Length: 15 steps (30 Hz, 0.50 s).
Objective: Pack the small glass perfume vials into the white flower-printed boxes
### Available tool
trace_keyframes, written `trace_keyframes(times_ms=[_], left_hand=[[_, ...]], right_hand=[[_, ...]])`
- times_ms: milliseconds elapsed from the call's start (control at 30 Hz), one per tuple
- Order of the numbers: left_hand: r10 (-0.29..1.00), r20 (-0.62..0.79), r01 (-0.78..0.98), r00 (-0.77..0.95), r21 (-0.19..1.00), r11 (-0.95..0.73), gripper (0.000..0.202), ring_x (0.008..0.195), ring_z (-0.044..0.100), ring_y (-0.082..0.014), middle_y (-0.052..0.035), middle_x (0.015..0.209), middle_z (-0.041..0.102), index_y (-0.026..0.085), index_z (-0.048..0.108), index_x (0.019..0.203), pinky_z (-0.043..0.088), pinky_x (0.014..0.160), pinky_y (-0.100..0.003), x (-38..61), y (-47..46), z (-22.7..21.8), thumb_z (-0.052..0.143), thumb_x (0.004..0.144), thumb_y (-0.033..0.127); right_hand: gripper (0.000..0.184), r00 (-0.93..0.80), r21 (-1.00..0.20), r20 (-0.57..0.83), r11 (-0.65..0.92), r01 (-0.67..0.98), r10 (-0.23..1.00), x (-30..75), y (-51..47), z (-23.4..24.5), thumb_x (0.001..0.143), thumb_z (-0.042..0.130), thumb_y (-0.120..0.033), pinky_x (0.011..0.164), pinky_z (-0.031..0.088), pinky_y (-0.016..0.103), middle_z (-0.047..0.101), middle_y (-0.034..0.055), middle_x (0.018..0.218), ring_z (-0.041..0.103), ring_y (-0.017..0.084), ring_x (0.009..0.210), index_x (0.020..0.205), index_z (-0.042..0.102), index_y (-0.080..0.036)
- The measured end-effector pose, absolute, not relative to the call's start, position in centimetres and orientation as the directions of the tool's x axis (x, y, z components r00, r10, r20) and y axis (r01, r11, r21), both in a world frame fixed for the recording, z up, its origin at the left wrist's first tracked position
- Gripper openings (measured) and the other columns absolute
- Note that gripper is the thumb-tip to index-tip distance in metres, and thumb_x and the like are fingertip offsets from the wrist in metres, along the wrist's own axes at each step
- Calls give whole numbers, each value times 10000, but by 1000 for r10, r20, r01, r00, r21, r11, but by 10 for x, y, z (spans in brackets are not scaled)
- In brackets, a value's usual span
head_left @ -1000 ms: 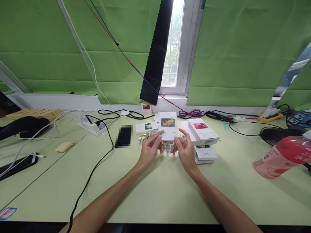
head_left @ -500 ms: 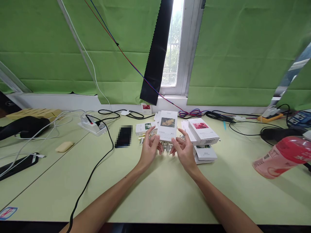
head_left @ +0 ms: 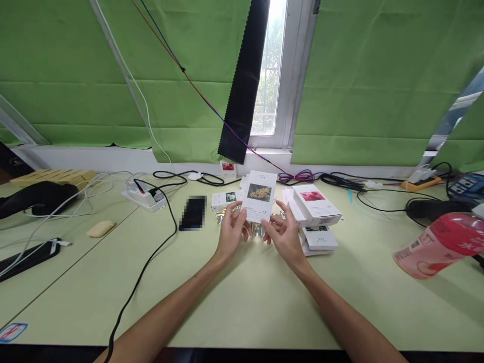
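A white box [head_left: 258, 194] with a yellow flower picture on its front is held up, tilted slightly, between my two hands. My left hand [head_left: 231, 234] pinches its lower left edge, thumb on the front face. At the lower right corner, the thumb of my right hand [head_left: 284, 237] presses while the fingers curl around. Small glass bottles [head_left: 257, 230] stand partly hidden behind the hands. To the right lie a white box with a red flower picture [head_left: 315, 203] and another white box [head_left: 319, 239]. A white box with a green picture [head_left: 225, 200] rests behind my left hand.
A pixelated dark rectangle [head_left: 192, 213] and a power strip [head_left: 145, 196] are to the left, with a black cable [head_left: 151, 257] crossing the table. A pink bottle [head_left: 434, 247] stands at the right. Bundled wires [head_left: 302, 176] run along the wall.
The box has tilted, its top leaning to the right and its lower edge shifting slightly left and down. My right hand has moved slightly left with it.
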<state>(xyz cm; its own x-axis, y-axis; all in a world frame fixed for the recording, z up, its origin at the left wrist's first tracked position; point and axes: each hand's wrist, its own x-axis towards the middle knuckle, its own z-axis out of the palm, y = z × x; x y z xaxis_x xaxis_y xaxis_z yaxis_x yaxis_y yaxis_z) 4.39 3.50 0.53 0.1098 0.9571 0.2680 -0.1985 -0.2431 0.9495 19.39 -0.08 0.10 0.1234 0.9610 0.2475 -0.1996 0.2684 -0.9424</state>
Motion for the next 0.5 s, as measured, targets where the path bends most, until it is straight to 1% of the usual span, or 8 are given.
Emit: trace_keyframes(times_ms=[67,167,267,333,400,500], left_hand=[[957,272,-185,105,950,-250,506,429,540,-99,36,704,648,243,479,1191,351,339,-187,44,34,5,675,866,577],[952,281,-174,119,950,-259,480,404,496,-74,44,707,639,249,483,1198,306,339,-177,45,33,6,670,880,557],[941,310,-164,136,944,-288,478,420,483,-54,28,790,666,244,490,1212,358,390,-185,46,32,5,682,881,531],[930,338,-143,147,937,-318,493,489,534,-65,-4,895,692,241,488,1228,408,440,-192,46,32,3,693,875,516],[916,369,-115,156,928,-354,503,600,599,-93,-37,986,698,239,478,1248,439,489,-195,46,32,2,693,878,502],[899,406,-60,161,914,-402,501,775,655,-141,-69,1040,694,236,461,1280,459,552,-198,45,31,-1,681,894,467]], right_hand=[[811,119,-943,253,272,-189,960,194,-1,0,784,781,-453,458,511,235,746,61,1058,591,93,493,1441,352,-251],[742,138,-942,270,291,-165,953,194,-2,0,815,754,-449,451,515,225,725,79,1150,572,71,483,1431,388,-258],[649,181,-943,285,309,-120,941,194,-2,-1,863,701,-467,411,492,210,706,95,1202,560,58,465,1413,434,-250],[640,205,-947,285,308,-90,936,193,-2,-1,890,667,-483,378,472,201,706,98,1196,555,58,451,1433,422,-249],[646,219,-949,289,309,-67,932,193,-1,-2,908,638,-499,353,457,197,709,99,1181,541,56,434,1456,402,-250],[626,227,-947,304,320,-37,925,193,-1,-2,922,613,-516,336,446,199,717,93,1158,517,54,414,1454,415,-253]])
